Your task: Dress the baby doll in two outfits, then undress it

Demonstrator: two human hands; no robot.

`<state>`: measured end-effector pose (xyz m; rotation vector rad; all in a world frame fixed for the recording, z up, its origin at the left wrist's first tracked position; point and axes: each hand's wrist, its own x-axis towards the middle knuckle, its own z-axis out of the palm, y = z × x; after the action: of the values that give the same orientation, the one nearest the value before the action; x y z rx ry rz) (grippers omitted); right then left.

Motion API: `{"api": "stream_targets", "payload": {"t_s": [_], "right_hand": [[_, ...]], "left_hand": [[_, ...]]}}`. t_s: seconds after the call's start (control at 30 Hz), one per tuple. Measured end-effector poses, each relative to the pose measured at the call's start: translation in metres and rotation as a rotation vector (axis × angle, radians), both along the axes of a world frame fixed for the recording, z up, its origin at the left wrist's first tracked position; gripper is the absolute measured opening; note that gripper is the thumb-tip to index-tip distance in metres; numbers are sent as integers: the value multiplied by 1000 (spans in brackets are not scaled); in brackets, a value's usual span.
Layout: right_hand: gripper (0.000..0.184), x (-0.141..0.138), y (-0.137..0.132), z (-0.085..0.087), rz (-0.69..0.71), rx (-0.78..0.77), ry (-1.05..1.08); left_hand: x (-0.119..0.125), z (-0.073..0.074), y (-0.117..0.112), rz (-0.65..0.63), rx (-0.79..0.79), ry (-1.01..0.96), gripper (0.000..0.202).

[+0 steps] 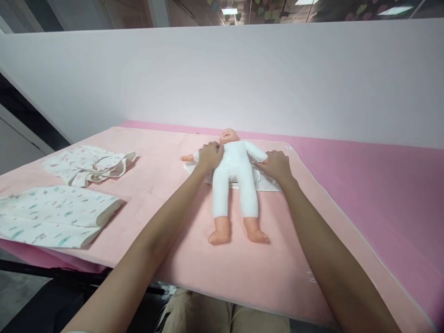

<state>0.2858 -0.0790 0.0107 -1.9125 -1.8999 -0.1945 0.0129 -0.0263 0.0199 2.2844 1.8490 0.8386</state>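
A baby doll with a white cloth body lies on its back, head away from me and bare feet toward me. Under its torso and arms is a white cloth, mostly covered by the doll. My left hand is closed around the doll's upper arm and side, on the left of its chest. Over on the right, my right hand is closed at the end of the doll's other arm, with the thumb near the white cloth. The doll's hand there is largely hidden by my fingers.
A peach blanket covers much of the pink tabletop. At left lie a folded patterned garment and a folded printed cloth. Behind the table stands a white partition. The table's front edge is close to my lap.
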Motion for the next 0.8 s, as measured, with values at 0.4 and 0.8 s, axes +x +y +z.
{"api": "stream_targets", "payload": {"t_s": [0.4, 0.8], "right_hand": [[34, -31, -10, -1, -89, 119, 66], [45, 164, -118, 117, -406, 41, 65]], "left_hand": [[-41, 11, 3, 12, -189, 305, 52], [146, 53, -78, -379, -70, 56, 56]]}}
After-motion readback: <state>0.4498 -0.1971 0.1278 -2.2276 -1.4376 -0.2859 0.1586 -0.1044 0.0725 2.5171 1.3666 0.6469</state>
